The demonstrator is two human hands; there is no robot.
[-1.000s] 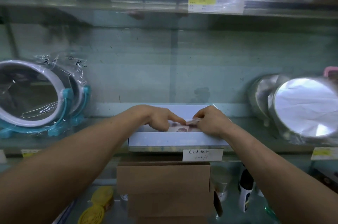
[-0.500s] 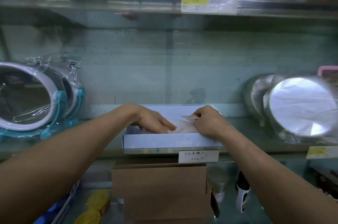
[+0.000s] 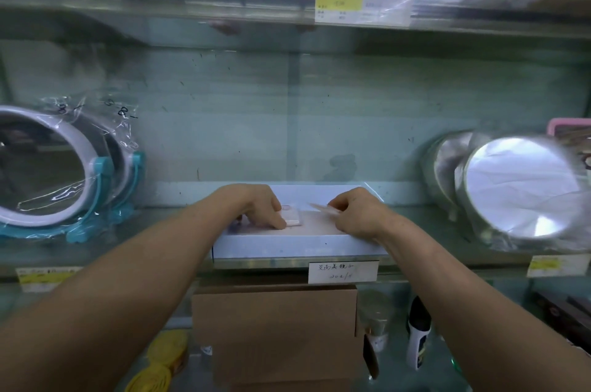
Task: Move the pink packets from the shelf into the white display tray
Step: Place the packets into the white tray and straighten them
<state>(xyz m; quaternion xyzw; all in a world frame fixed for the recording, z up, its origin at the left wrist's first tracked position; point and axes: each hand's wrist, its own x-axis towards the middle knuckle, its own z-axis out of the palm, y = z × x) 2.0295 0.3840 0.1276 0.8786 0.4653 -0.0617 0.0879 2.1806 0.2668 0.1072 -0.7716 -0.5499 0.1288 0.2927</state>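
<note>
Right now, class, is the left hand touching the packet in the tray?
Touching. In the head view the left hand overlaps the packet in the tray, fingertips on its left edge.

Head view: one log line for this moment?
step: placing packets | left hand: holds pink packet in white tray | right hand: pinches second packet over tray

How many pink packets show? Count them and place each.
2. One packet lies in the tray, its left edge held by the left hand; a second packet is pinched by the right hand over the tray. More may be hidden under the hands.
</note>
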